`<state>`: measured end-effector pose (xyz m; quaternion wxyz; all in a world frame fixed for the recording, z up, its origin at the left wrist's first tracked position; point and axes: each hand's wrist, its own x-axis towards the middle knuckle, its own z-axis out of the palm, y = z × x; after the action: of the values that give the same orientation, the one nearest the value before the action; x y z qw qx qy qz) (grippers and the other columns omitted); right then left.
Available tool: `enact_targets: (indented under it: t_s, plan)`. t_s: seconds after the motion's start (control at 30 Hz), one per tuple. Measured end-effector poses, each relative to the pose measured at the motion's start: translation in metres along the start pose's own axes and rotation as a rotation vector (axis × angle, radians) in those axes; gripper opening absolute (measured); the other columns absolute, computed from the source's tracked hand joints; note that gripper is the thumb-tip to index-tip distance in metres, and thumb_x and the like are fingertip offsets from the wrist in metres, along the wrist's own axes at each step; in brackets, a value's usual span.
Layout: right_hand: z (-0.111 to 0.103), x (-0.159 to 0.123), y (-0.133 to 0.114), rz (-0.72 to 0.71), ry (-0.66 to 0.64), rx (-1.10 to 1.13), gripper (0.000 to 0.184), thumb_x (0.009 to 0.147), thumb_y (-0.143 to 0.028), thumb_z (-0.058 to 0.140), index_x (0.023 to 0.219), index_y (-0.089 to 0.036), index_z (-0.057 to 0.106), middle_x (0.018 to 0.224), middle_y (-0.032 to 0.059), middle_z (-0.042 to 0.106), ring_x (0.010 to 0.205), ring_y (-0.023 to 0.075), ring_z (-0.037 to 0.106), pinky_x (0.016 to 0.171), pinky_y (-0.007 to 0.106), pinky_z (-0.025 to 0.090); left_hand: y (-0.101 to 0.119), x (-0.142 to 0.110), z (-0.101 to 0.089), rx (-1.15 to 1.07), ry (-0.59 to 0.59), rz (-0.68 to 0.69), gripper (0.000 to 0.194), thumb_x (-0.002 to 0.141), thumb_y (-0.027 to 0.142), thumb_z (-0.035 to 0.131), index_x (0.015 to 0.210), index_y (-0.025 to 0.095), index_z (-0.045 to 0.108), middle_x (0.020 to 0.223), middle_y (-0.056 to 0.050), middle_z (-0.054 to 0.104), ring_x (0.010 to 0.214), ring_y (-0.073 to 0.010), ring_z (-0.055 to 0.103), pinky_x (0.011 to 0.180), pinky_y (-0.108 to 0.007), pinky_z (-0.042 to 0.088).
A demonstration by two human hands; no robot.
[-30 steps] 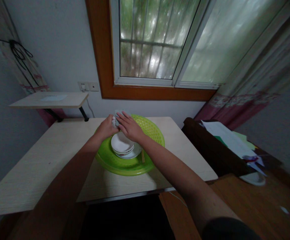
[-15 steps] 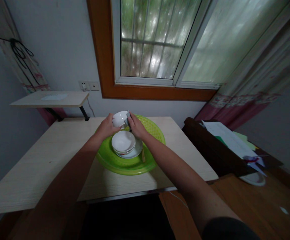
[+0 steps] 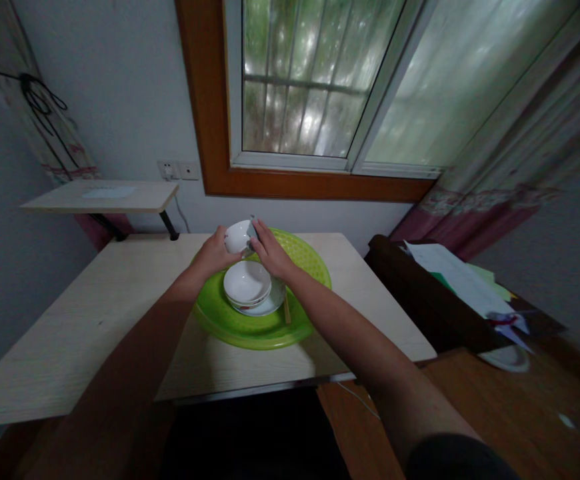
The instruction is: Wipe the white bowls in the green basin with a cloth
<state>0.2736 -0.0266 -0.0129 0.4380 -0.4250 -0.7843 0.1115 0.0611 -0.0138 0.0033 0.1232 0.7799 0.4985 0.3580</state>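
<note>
My left hand grips a small white bowl with a red mark, tilted on its side above the far part of a green round basket. My right hand is closed against the bowl's right side, pressing a small grey cloth to it. Below the hands, a stack of white bowls rests on a white plate inside the basket. A thin wooden stick, perhaps chopsticks, lies beside the plate.
The basket sits on a pale wooden table under a window. A small raised shelf stands at the far left. To the right, a dark cabinet carries papers. Wooden floor lies lower right.
The bowl was lifted and turned from behind my hands into view, now tilted on its side. My right hand went from lying flat over it to pinching the cloth at its rim.
</note>
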Motion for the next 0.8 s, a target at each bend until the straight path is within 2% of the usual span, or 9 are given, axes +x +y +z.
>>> enact_targets:
  t_s: [0.1,0.23,0.37,0.5,0.8]
  plan:
    - [-0.004,-0.001,-0.012,-0.098,-0.031,-0.091,0.06,0.11,-0.053,0.036,0.162,-0.025,0.039,0.173,0.0087,0.027,0.159,0.0225,0.027,0.131,0.048,0.022,0.004,-0.001,-0.002,-0.005,-0.016,-0.012,0.061,0.072,0.046,0.079,0.118,0.019,0.05,0.117,-0.016,0.07,0.106,-0.0327,0.07,0.085,-0.041,0.055]
    - [-0.007,-0.001,-0.029,-0.246,-0.078,-0.22,0.05,0.11,-0.042,0.042,0.153,-0.022,0.054,0.171,0.0089,0.032,0.161,0.0231,0.024,0.133,0.052,0.014,0.005,-0.002,-0.004,-0.018,-0.041,0.014,0.058,0.071,0.04,0.079,0.117,0.019,0.05,0.112,-0.015,0.07,0.102,-0.0317,0.071,0.082,-0.04,0.055]
    - [-0.008,-0.002,-0.036,-0.301,-0.131,-0.258,0.046,0.108,-0.039,0.046,0.151,-0.026,0.057,0.171,0.0042,0.034,0.163,0.0249,0.014,0.133,0.056,0.012,0.002,-0.001,-0.003,0.014,-0.055,0.044,0.052,0.071,0.038,0.078,0.112,0.021,0.05,0.107,-0.011,0.07,0.098,-0.0303,0.071,0.082,-0.039,0.054]
    - [-0.008,-0.001,-0.034,-0.31,-0.143,-0.262,0.049,0.108,-0.038,0.046,0.153,-0.021,0.055,0.169,0.0066,0.036,0.163,0.0262,0.01,0.133,0.055,0.015,0.001,0.0,-0.003,0.022,-0.046,0.056,0.052,0.071,0.039,0.077,0.112,0.022,0.05,0.107,-0.011,0.069,0.098,-0.0304,0.07,0.081,-0.039,0.054]
    - [-0.006,0.003,-0.013,-0.101,-0.023,-0.102,0.057,0.11,-0.051,0.032,0.159,-0.024,0.046,0.169,0.0088,0.037,0.158,0.0227,0.029,0.131,0.048,0.024,0.002,0.0,0.0,0.003,-0.029,0.013,0.058,0.07,0.045,0.079,0.115,0.021,0.051,0.11,-0.011,0.07,0.1,-0.029,0.07,0.081,-0.037,0.054]
